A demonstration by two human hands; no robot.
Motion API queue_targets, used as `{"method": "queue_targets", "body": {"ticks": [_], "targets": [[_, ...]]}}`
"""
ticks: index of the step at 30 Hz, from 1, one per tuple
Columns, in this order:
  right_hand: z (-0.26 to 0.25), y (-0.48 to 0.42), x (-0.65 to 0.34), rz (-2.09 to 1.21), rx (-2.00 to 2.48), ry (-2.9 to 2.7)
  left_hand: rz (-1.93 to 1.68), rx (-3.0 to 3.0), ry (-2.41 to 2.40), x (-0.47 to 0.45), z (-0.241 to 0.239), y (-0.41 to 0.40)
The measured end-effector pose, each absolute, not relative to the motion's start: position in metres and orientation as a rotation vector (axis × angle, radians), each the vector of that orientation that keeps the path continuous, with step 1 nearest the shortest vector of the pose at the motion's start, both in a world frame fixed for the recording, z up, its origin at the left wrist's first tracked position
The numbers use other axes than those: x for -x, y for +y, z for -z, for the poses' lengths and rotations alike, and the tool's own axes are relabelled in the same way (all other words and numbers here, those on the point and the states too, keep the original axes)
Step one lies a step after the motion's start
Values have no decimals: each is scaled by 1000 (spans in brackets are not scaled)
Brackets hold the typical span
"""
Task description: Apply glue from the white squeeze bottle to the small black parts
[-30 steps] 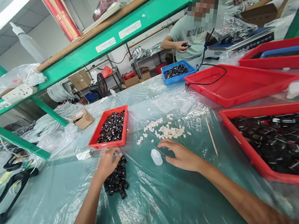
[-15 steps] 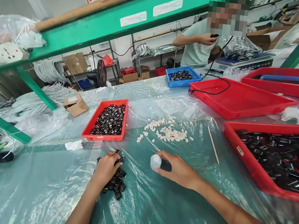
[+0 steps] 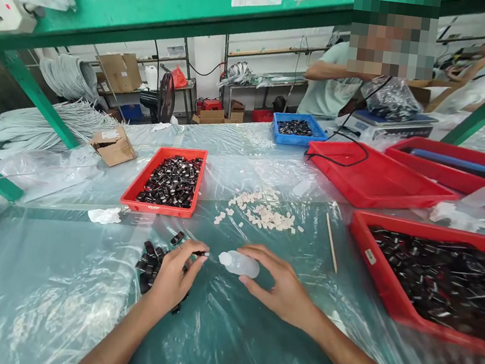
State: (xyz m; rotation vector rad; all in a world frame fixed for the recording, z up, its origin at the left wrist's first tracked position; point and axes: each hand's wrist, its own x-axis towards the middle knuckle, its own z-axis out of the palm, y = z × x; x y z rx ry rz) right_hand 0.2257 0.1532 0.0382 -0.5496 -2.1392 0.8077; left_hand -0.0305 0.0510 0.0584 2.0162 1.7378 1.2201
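My left hand (image 3: 173, 276) rests on a pile of small black parts (image 3: 149, 258) on the plastic-covered table and pinches one black part (image 3: 200, 253) between thumb and fingertips. My right hand (image 3: 283, 287) grips a small white plastic bottle (image 3: 238, 263) that lies sideways, its nozzle pointing left toward the pinched part. The two hands are close together, nearly touching at the part and the nozzle.
A small red tray (image 3: 129, 198) of black parts sits beyond my left hand. Scattered white pieces (image 3: 265, 214) and a wooden stick (image 3: 331, 242) lie ahead. A large red tray (image 3: 373, 261) of black parts is at right, an empty red tray (image 3: 374, 179) and a blue tray (image 3: 295, 138) farther back. A person works across the table.
The view has tilted down. My right hand turned the bottle so its nozzle points left. My left hand lifted off the pile with one black part pinched, toward the nozzle.
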Motion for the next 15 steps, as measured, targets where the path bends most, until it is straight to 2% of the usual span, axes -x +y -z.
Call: {"method": "queue_targets", "body": {"ticks": [6, 10, 15], "targets": [[-42, 160, -221, -912, 553, -2104, -1214, -2088, 1837, 38, -48, 55], [-53, 166, -225, -853, 649, -2150, -1237, -1973, 1856, 42, -29, 64], [-69, 162, -230, -720, 713, -2167, -1217, -1673, 1868, 42, -33, 70]]}}
